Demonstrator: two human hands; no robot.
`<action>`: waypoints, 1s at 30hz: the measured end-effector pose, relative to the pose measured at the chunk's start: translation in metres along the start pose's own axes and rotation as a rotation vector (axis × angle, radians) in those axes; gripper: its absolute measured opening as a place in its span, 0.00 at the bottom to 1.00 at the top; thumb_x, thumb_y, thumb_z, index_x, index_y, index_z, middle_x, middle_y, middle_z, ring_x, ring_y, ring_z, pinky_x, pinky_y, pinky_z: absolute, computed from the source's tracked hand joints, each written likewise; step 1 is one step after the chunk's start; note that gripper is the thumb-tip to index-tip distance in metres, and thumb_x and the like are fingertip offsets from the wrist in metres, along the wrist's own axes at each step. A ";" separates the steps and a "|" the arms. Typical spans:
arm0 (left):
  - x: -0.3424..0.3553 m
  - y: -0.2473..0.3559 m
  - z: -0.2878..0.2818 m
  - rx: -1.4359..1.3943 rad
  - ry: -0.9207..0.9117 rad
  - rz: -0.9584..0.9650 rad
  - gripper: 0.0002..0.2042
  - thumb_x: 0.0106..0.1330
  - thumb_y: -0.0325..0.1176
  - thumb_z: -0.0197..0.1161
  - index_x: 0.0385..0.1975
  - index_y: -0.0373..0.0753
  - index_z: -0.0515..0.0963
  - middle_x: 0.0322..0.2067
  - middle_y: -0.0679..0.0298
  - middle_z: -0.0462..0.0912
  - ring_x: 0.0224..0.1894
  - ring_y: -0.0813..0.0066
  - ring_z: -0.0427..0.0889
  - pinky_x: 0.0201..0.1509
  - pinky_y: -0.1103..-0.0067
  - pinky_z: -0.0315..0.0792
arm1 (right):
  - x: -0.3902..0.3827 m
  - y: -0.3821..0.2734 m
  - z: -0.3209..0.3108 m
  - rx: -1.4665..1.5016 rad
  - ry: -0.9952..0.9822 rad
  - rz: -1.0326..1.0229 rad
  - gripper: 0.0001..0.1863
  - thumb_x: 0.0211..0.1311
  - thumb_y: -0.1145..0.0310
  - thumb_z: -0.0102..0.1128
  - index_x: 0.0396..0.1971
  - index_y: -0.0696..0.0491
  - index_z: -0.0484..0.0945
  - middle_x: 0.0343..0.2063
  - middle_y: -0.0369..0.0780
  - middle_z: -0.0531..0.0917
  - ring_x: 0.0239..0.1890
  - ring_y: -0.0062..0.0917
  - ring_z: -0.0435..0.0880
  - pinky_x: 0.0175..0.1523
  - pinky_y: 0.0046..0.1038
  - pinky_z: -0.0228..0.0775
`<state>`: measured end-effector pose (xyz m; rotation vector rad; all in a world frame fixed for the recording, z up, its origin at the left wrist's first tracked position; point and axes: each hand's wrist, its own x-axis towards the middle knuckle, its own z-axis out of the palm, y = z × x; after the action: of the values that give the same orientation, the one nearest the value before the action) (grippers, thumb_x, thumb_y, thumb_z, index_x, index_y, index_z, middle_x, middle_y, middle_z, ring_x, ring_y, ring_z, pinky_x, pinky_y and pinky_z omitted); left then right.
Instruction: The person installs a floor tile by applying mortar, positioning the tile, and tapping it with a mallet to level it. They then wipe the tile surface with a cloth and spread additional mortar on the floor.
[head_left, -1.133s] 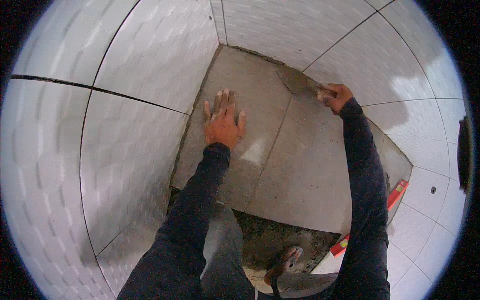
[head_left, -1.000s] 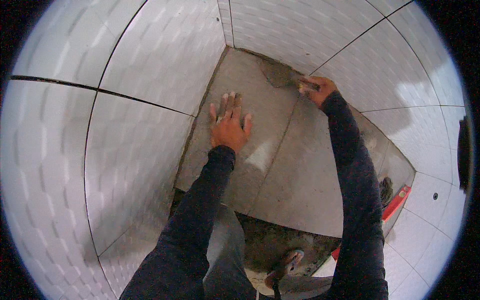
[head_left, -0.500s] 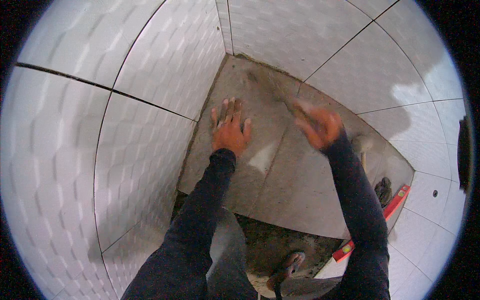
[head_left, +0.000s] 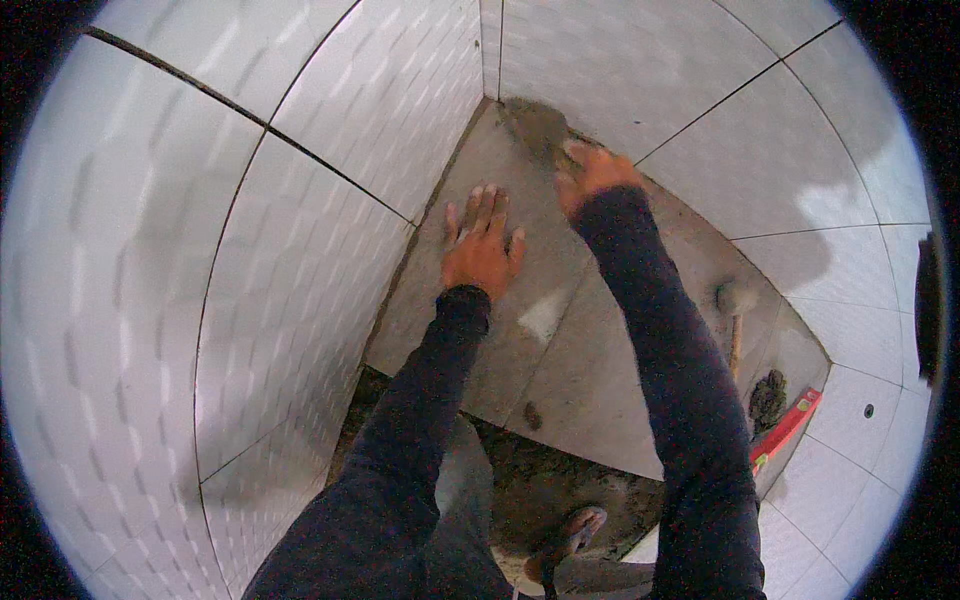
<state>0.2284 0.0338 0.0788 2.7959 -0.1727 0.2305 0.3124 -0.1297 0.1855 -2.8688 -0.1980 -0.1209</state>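
Observation:
My left hand (head_left: 478, 250) lies flat on a grey floor tile (head_left: 610, 370), fingers spread and pale with dust, beside the left tiled wall. My right hand (head_left: 595, 180) grips a trowel (head_left: 540, 125), its blade against the joint where the floor meets the back wall, close to the corner. My fingers hide most of the trowel's handle. Right of my right arm lies a mallet (head_left: 738, 298) with a pale head and wooden handle. A dark clump (head_left: 768, 400), too unclear to name, sits beside a red spirit level (head_left: 786, 432).
White textured tiled walls (head_left: 340, 110) enclose the corner on the left, back and right. Near me, the grey tiles end at a dark rough bed (head_left: 620, 500). My foot (head_left: 570, 540) in a sandal is on that lower area, with my grey-clad leg beside it.
My right hand with the trowel dipped toward me half a second ago and is now farther up and left, at the back corner. My left hand stays flat; the view has shifted slightly.

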 end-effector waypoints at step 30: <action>-0.020 -0.014 -0.001 -0.187 0.163 0.064 0.18 0.70 0.46 0.52 0.46 0.38 0.77 0.48 0.51 0.79 0.56 0.51 0.75 0.66 0.53 0.60 | 0.028 -0.073 -0.016 -0.260 -0.301 -0.150 0.22 0.48 0.63 0.63 0.48 0.41 0.84 0.41 0.45 0.86 0.43 0.42 0.85 0.54 0.38 0.77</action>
<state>0.2109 0.0488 0.0715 2.5749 -0.2324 0.4331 0.3279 -0.0604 0.2222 -3.1161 -0.4889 0.2792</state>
